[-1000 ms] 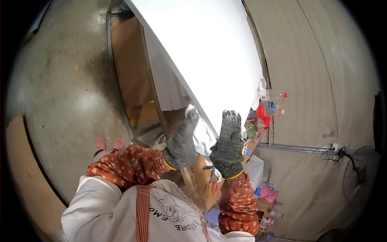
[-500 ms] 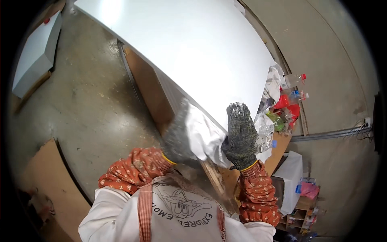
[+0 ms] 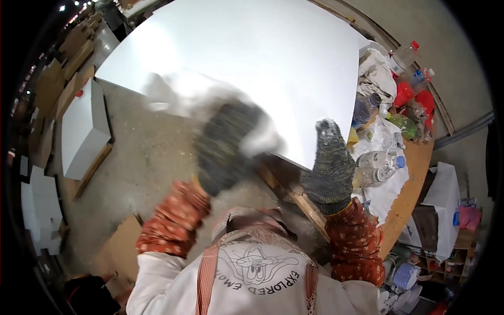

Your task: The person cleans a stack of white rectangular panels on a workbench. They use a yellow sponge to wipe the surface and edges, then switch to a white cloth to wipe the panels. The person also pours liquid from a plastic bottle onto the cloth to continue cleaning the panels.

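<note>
A large glossy white panel (image 3: 262,58) lies flat in front of me, its near edge slanting toward my right hand. My left hand (image 3: 226,144), in a dark knit work glove, grips a white cloth (image 3: 184,92) at the panel's near left edge. Both hand and cloth are smeared by motion, and the fingers' exact grip is hidden. At the panel's near right corner, my right hand (image 3: 332,170) rests with gloved fingers stretched out and flat. That glove's fingertips carry whitish marks.
Right of the panel, a wooden bench (image 3: 412,186) bears clear bottles (image 3: 380,160), a green bottle (image 3: 403,125) and crumpled white cloth (image 3: 377,73). A wooden bar (image 3: 307,207) shows below the panel. White stacked panels (image 3: 84,128) stand on the floor at left.
My left hand has swept the cloth forward from below the near edge onto the panel. My right hand stays at the corner. The view has shifted, showing more room at left.
</note>
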A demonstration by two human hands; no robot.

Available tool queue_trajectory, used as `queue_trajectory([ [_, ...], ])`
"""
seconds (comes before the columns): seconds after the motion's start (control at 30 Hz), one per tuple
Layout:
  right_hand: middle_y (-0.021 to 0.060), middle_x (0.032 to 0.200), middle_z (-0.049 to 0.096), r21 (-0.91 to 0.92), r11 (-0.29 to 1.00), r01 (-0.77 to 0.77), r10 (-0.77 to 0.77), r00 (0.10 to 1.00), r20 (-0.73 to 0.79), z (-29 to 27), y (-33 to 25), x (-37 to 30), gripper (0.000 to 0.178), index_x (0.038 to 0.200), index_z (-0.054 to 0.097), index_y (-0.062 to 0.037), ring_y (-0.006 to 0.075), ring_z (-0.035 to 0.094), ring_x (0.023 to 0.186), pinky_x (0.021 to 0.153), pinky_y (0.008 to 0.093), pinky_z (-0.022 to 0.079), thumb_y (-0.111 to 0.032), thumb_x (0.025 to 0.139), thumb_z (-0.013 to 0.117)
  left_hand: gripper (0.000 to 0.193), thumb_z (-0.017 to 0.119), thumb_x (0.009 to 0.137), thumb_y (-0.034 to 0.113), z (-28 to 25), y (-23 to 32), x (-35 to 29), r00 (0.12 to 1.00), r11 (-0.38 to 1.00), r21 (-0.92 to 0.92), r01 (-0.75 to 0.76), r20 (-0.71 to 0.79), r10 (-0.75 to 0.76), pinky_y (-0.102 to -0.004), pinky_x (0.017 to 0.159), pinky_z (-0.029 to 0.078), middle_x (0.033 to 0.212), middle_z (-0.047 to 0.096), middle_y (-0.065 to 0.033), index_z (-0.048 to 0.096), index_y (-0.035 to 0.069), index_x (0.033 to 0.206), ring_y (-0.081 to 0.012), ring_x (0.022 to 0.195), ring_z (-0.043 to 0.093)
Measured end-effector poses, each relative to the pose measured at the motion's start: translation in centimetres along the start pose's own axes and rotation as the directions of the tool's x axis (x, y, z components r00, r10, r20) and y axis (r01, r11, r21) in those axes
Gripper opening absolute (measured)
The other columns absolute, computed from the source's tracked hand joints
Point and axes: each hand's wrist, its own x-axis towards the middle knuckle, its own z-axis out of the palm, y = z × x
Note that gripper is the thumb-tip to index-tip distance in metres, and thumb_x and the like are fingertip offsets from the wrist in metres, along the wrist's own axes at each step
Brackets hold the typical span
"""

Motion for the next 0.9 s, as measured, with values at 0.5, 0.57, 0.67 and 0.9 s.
queue_trajectory([
  [0.5,0.018,0.135,0.043,-0.066,0.996,-0.063,0.055,0.993,-0.104,0.3,1.2,0.5,0.072,0.138,0.032,-0.0025,0.0339,0.043,0.124,0.103,0.044,0.037,-0.026,0.077,0.061,0.041,0.056,0.084,0.028,-4.0,-1.9,6.9,0.972,0.956,0.215,-0.199,0.17,0.164,-0.0471,0.105,0.028,0.122,0.057,-0.0134,0.059,0.005,0.117,-0.0328,0.118,0.047],
  [0.57,0.0193,0.13,0.045,-0.101,0.994,-0.032,0.022,0.995,-0.093,0.4,2.8,1.4,0.071,0.138,0.031,-0.0024,0.035,0.044,0.121,0.103,0.0451,0.036,-0.013,0.074,0.059,0.043,0.057,0.083,0.028,-4.1,-2.2,7.6,0.944,0.934,0.234,-0.271,0.254,0.211,-0.0474,0.105,0.026,0.128,0.053,-0.0123,0.057,0.006,0.12,-0.0319,0.119,0.046],
  [0.67,0.0206,0.12,0.05,-0.15,0.987,-0.06,0.053,0.997,-0.055,1.4,3.6,3.0,0.066,0.136,0.036,-0.0016,0.0357,0.048,0.114,0.099,0.0471,0.039,-0.002,0.071,0.052,0.043,0.055,0.085,0.029,-2.9,-4.0,9.7,0.927,0.94,0.187,-0.284,0.304,0.22,-0.0469,0.104,0.029,0.127,0.053,-0.014,0.055,0.007,0.122,-0.0341,0.119,0.046],
  [0.9,0.0192,0.117,0.052,-0.232,0.971,-0.048,0.013,0.989,-0.148,4.5,2.3,4.9,0.056,0.133,0.039,-0.0003,0.0345,0.05,0.11,0.095,0.0472,0.042,-0.006,0.079,0.052,0.045,0.053,0.088,0.038,1.0,1.0,9.7,0.954,0.971,0.034,-0.238,0.194,0.227,-0.0461,0.106,0.028,0.128,0.052,-0.0098,0.052,0.011,0.125,-0.0298,0.12,0.045],
])
